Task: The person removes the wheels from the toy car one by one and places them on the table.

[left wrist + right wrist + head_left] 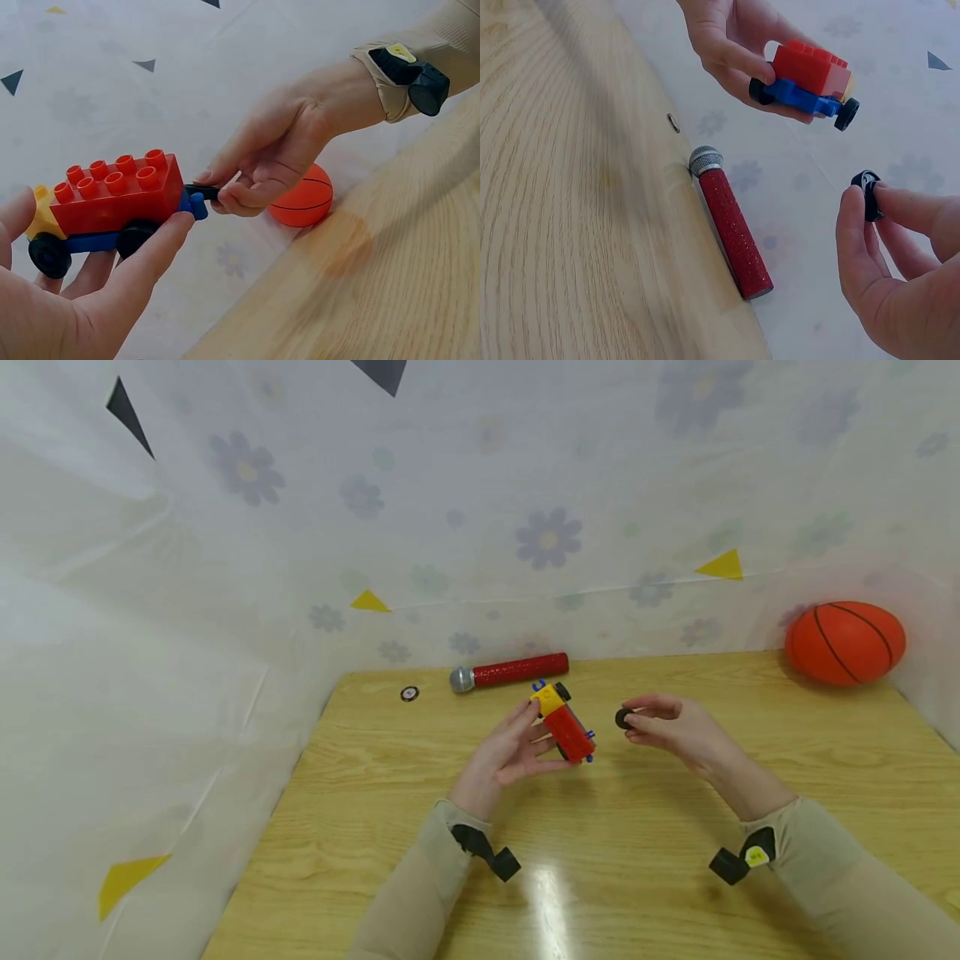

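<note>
Above the table point(675, 877), left hand point(510, 752) holds a toy car point(564, 723) (no readable writing), right hand point(675, 727) pinches a black wheel point(623, 718).

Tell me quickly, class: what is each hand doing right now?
Left hand: fingers curled round the toy brick car, holding it above the table.
Right hand: fingers pinching a small black wheel.

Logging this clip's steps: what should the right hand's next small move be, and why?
Probably bring the wheel over to the bare axle end of the toy car. The right hand pinches a loose wheel apart from the car, which the left hand holds off the table.
</note>
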`<state>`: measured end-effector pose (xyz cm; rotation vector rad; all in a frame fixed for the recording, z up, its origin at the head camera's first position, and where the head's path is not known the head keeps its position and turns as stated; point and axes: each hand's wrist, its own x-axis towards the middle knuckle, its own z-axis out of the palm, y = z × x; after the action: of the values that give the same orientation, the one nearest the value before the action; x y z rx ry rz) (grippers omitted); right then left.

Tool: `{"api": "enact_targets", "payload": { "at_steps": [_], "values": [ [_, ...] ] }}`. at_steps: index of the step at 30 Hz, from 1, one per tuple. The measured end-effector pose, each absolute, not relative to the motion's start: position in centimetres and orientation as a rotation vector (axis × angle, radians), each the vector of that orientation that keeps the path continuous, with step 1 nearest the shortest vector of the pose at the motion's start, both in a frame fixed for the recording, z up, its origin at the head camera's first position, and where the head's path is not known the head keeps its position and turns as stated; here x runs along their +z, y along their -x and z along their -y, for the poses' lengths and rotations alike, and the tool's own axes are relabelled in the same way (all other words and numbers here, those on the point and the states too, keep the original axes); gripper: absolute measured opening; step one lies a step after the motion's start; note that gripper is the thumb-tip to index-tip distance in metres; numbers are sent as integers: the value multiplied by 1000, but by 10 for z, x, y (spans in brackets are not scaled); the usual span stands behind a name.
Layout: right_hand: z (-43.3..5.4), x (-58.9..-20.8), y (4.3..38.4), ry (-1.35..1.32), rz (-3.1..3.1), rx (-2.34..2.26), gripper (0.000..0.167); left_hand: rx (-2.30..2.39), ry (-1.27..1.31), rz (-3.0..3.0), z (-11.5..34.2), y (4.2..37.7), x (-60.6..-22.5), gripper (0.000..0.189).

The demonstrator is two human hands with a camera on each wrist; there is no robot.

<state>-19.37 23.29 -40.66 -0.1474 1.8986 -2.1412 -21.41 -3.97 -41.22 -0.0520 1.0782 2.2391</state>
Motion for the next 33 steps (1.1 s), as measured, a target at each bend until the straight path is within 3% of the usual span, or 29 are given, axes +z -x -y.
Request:
{"api": "enact_targets", "payload": {
  "at_steps": [6, 18, 33],
  "values": [
    [-242, -417, 201, 125, -1860, -2191, 16, 2250, 105, -1017, 41, 214, -413, 60],
    [-256, -435, 212, 32, -1854, -2171, 17, 2230, 69, -932, 46, 216, -412, 32],
    [-266, -454, 221, -71, -1933, -2038, 58, 2258, 77, -948, 47, 211, -406, 41]
  ]
}}
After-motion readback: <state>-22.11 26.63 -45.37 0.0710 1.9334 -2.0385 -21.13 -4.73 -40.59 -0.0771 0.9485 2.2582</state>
